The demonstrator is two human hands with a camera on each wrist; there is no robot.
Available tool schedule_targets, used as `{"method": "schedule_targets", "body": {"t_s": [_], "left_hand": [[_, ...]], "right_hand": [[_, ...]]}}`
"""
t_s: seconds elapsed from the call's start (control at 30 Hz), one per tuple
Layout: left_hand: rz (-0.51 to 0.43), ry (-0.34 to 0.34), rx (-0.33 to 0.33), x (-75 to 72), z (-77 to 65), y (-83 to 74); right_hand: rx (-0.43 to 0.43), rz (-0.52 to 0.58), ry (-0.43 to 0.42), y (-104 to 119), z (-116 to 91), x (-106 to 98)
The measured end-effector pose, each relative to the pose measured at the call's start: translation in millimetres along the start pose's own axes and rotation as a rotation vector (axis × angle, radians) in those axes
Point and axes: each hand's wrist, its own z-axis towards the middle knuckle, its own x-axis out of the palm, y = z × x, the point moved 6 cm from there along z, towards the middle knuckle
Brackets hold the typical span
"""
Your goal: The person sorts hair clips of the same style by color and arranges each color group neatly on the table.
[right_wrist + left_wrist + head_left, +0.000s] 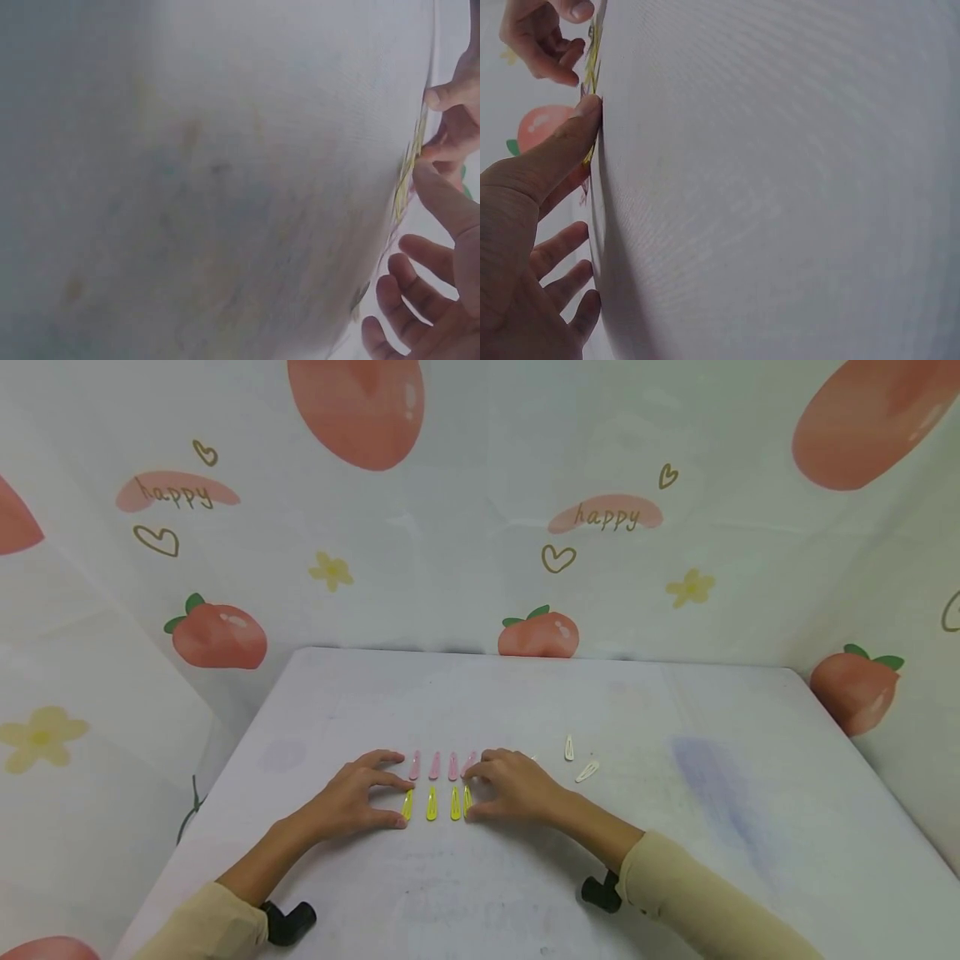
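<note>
Two rows of snap hair clips lie on the white table. The back row holds pink hair clips (pixel 434 766), the front row yellow hair clips (pixel 432 803). My left hand (pixel 358 795) holds the leftmost yellow hair clip (pixel 408 804) between thumb and index finger, at its two ends. At the other end of the row, my right hand (pixel 517 785) has its thumb and index finger about the rightmost yellow hair clip (pixel 467 799). Its fingers partly cover the rightmost pink hair clip (pixel 471 760). In the left wrist view, my left thumb (pixel 577 131) presses down at the table surface.
Two white hair clips (pixel 569 748) (pixel 587 771) lie to the right of the rows, behind my right hand. The table (pixel 480 893) bears a bluish stain on its right side. A printed curtain (pixel 450 543) hangs behind it. Black fittings (pixel 288 924) show at both wrists.
</note>
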Motion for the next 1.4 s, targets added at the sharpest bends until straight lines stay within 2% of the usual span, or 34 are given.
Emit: {"method": "schedule_targets", "body": {"t_s": [0.33,0.7,0.93,1.1,1.27,1.4], "left_hand": [[-0.009,0.001,0.012,0.4,0.2,-1.2],[0.004,-0.001,0.004,0.3,0.3,0.2],[0.008,-0.006,0.007,0.7,0.5,1.0],[0.017,-0.006,-0.007,1.8,-0.4,1.0],[0.021,-0.001,-0.001,1.1,-1.4,-0.1],[0.025,0.004,0.014,-0.2,-1.8,-1.2]], "right_hand": [[0.049,0.008,0.01,-1,9,2],[0.058,-0.003,0.016,-2,9,2],[0.027,0.005,-0.05,-2,2,-9],[0.047,0.002,-0.075,-19,-10,-18],[0.103,0.011,-0.123,-48,-31,-29],[0.112,0.018,-0.178,-71,-51,-40]]}}
